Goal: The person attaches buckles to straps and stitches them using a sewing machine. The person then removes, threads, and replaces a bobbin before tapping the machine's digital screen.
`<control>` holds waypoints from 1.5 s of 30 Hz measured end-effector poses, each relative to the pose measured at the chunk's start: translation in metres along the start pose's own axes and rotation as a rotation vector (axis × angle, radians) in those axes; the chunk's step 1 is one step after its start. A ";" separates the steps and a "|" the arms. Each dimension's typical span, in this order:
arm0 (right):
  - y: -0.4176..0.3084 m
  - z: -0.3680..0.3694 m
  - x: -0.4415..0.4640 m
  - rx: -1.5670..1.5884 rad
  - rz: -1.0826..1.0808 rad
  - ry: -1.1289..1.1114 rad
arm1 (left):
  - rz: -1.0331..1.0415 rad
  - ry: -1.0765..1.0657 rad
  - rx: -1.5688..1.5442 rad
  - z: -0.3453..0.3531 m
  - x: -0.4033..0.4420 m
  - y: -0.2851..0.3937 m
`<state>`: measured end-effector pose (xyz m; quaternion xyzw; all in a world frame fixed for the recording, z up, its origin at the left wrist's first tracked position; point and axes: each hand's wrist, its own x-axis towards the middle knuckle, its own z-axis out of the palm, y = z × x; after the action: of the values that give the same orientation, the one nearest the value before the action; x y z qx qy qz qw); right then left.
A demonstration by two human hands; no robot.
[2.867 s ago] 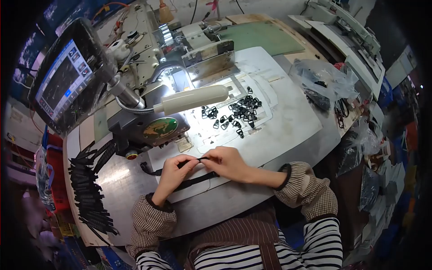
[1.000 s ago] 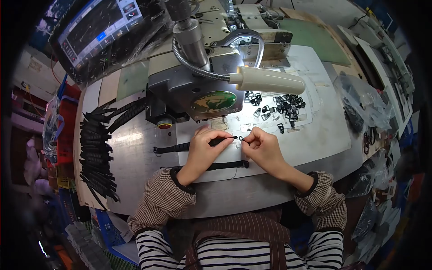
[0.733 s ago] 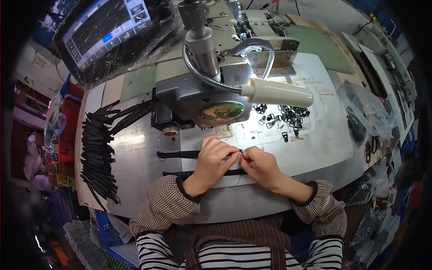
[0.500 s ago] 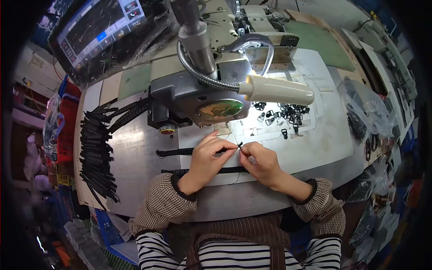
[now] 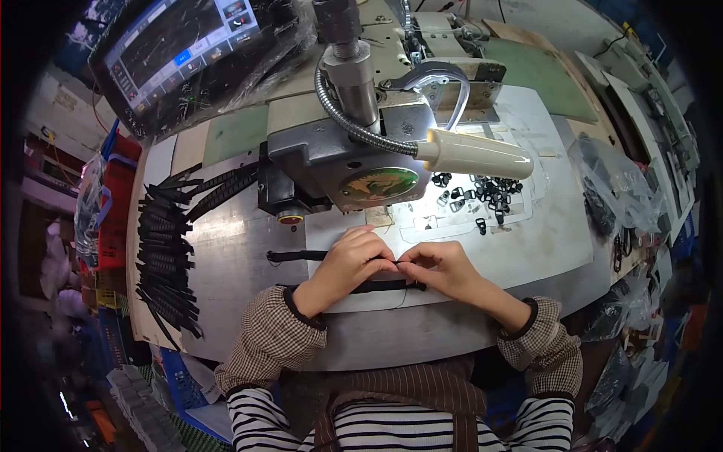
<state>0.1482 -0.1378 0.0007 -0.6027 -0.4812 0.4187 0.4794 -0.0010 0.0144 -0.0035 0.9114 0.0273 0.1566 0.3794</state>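
Observation:
My left hand (image 5: 350, 262) pinches a black strap (image 5: 301, 255) whose other end runs left over the metal table. Fingertips of my right hand (image 5: 440, 270) meet those of my left and close on the strap's tip; a small black ring seen there earlier is now hidden by the fingers. A second black strap (image 5: 376, 286) lies below my hands, with a loose thread near its right end. Several small black buckles (image 5: 493, 196) are scattered on the white plate (image 5: 553, 233) behind my right hand.
A sewing machine head (image 5: 346, 166) with a cream lamp (image 5: 478, 154) stands just beyond my hands. At the left are a screen (image 5: 177, 56) and a row of black straps (image 5: 164, 256). A clear plastic bag (image 5: 617, 181) sits at the right, a red crate (image 5: 113, 218) at the far left.
The view has shifted towards the right hand side of the screen and settled. My fingertips, apart with a black ring between them a second ago, have come together and moved slightly down.

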 end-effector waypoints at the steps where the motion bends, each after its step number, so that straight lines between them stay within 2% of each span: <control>1: 0.000 -0.002 0.004 0.043 0.018 -0.036 | 0.016 -0.011 0.007 0.000 -0.001 -0.001; 3: 0.008 -0.008 0.017 0.226 0.022 -0.079 | 0.058 0.108 0.133 -0.001 -0.002 0.000; 4: 0.008 -0.013 0.026 0.402 0.152 -0.067 | 0.080 0.166 0.195 -0.001 -0.002 0.000; 5: 0.009 -0.020 0.038 0.398 0.179 -0.060 | 0.199 0.185 0.365 -0.003 -0.001 -0.006; 6: 0.011 -0.027 0.050 0.393 0.206 -0.056 | 0.176 0.213 0.436 -0.001 -0.001 -0.010; 8: 0.011 -0.034 0.069 0.341 0.257 -0.035 | 0.129 0.269 0.580 0.002 -0.001 -0.021; 12: 0.007 -0.035 0.086 0.212 0.331 -0.004 | 0.020 0.321 0.536 0.007 0.003 -0.032; 18: 0.020 -0.034 0.093 0.097 0.318 0.034 | -0.039 0.217 0.487 0.008 0.006 -0.030; 21: 0.019 -0.028 0.093 -0.155 0.327 0.122 | 0.012 0.158 0.604 0.007 0.007 -0.032; 24: 0.013 -0.019 0.080 -0.790 -0.071 0.328 | 0.073 0.126 0.692 0.005 0.007 -0.032; 25: 0.023 -0.018 0.078 -0.759 -0.191 0.408 | 0.087 0.120 0.710 0.004 0.008 -0.032; 31: 0.029 -0.014 0.070 -0.657 -0.222 0.446 | 0.229 0.171 0.636 -0.002 0.006 -0.037; 34: 0.031 -0.013 0.069 -0.659 -0.269 0.470 | 0.253 0.107 0.853 0.001 0.003 -0.037; 37: 0.035 -0.010 0.067 -0.697 -0.342 0.508 | 0.263 0.040 0.931 0.000 0.004 -0.026; 45: 0.038 -0.012 0.073 -0.680 -0.386 0.538 | 0.135 0.014 0.928 0.008 -0.001 -0.017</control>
<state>0.1804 -0.0716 -0.0371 -0.7119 -0.5530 -0.0303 0.4317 0.0016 0.0214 -0.0210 0.9835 0.0377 0.1583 -0.0796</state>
